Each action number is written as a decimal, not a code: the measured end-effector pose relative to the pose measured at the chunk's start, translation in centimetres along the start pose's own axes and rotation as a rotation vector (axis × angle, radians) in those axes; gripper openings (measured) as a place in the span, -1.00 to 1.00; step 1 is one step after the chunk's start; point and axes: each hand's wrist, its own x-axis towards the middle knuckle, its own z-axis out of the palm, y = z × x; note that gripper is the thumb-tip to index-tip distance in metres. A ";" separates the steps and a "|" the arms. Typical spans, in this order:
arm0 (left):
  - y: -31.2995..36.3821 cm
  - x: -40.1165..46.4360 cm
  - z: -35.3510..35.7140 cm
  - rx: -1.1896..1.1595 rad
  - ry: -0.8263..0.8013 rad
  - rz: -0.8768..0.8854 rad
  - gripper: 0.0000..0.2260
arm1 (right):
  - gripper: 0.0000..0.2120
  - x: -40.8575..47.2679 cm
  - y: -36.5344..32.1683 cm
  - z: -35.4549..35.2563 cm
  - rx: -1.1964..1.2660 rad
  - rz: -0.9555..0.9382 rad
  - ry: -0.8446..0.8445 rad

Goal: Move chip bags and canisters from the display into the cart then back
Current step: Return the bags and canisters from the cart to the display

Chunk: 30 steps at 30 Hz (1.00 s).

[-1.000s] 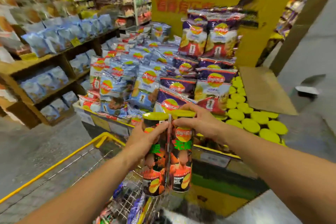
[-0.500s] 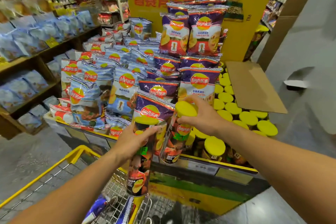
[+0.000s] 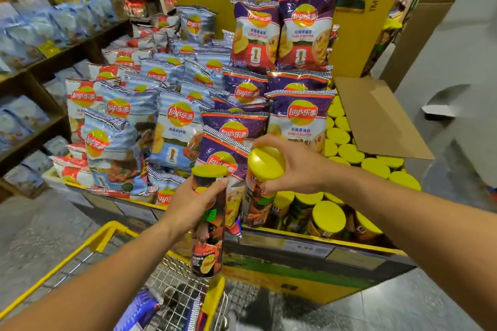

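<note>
Right canister (image 3: 259,191) is tilted at the display bin (image 3: 322,240) edge, right hand (image 3: 293,166) fingers curled over its lid; left canister (image 3: 207,220) is upright above the cart (image 3: 107,234), left hand (image 3: 193,201) wrapped round it. Looks like the return leg w/ both canisters unplaced; bags in cart remain.

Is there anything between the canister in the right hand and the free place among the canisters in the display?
Nothing visible. The right hand holds its canister tilted over the gap at the front row of yellow-lidded canisters.
</note>
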 end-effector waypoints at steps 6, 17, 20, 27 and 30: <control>0.0 -0.3 0.2 0.005 0.020 0.016 -0.64 | -0.33 -0.7 0.3 -0.5 0.043 0.035 0.013; 0.2 -1.0 2.3 0.089 0.079 0.071 -0.58 | -0.29 -4.4 3.1 -3.2 -0.013 0.104 0.071; 0.2 -1.5 3.1 0.091 0.040 0.087 -0.71 | -0.25 -4.7 3.0 -2.8 -0.052 0.070 0.046; -0.1 -2.5 4.2 0.076 0.020 0.111 -0.71 | -0.24 -4.4 3.3 -2.9 -0.102 -0.016 0.028; -0.4 -2.2 4.4 0.071 0.020 0.097 -0.64 | -0.21 -4.2 3.8 -2.6 -0.169 -0.034 0.004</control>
